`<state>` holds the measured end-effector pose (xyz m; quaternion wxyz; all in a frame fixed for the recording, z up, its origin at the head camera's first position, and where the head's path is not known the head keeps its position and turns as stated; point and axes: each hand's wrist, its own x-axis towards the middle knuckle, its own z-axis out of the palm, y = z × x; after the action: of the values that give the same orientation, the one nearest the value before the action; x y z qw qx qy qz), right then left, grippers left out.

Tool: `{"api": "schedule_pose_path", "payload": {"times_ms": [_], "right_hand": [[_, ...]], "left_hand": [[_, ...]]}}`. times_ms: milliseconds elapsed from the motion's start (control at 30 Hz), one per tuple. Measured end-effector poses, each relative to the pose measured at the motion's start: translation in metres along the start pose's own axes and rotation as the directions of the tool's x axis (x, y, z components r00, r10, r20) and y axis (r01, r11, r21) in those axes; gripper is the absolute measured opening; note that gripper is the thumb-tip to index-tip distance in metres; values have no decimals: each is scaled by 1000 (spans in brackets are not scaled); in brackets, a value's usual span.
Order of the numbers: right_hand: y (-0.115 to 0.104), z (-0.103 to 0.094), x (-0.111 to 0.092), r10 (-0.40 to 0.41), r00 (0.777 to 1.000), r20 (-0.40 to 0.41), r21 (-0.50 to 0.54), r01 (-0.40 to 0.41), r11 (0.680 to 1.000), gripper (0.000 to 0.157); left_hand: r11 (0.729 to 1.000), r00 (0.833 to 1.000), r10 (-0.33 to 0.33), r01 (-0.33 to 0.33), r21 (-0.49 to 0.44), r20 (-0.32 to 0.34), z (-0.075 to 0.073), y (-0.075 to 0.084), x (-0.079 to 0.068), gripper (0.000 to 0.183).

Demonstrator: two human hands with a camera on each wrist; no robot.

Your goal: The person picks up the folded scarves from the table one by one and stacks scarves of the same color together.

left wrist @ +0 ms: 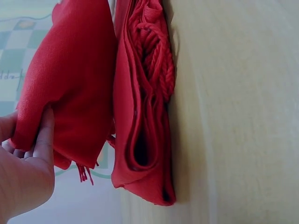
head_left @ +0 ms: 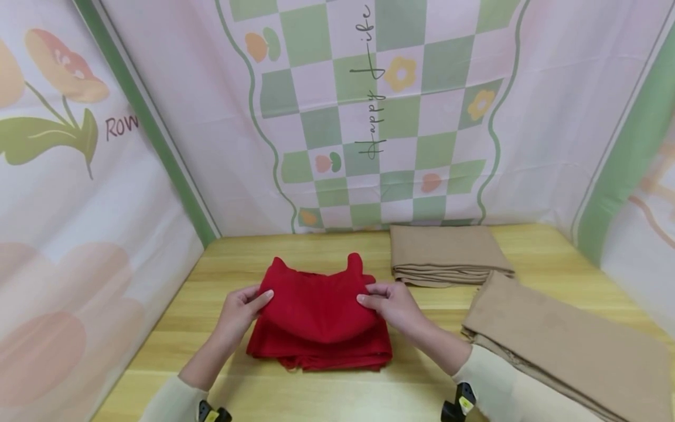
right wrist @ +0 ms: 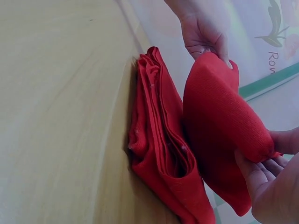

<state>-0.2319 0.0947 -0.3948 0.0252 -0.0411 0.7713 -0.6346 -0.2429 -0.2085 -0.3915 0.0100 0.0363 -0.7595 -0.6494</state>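
Observation:
A red fringed scarf (head_left: pixel 319 305) is lifted between my two hands, its near edge sagging in the middle. My left hand (head_left: pixel 246 303) pinches its left side, thumb on top and fingers beneath. On the right side my right hand (head_left: pixel 392 302) pinches it the same way. Under the lifted part lies a thick folded stack of the same red fabric (head_left: pixel 364 353). The left wrist view shows its layered folds and a bunch of twisted fringe (left wrist: pixel 156 56). Loose fringe strands (left wrist: pixel 84 172) hang from the raised part.
A folded tan cloth (head_left: pixel 448 249) lies at the back right of the wooden table (head_left: pixel 176 340). Another larger folded tan cloth (head_left: pixel 569 340) lies nearer, beside my right forearm. Printed fabric walls (head_left: pixel 337 117) rise at the back and both sides.

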Motion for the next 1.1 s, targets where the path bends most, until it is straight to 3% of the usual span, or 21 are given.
{"api": "schedule_pose_path", "payload": {"times_ms": [667, 1100], "right_hand": [[9, -2, -2, 67, 998, 14, 83, -68, 994, 38], [12, -3, -2, 92, 996, 12, 75, -92, 993, 37]], "left_hand": [[999, 999, -31, 31, 25, 8, -5, -7, -2, 30], [996, 999, -48, 48, 70, 5, -8, -11, -3, 26]]}}
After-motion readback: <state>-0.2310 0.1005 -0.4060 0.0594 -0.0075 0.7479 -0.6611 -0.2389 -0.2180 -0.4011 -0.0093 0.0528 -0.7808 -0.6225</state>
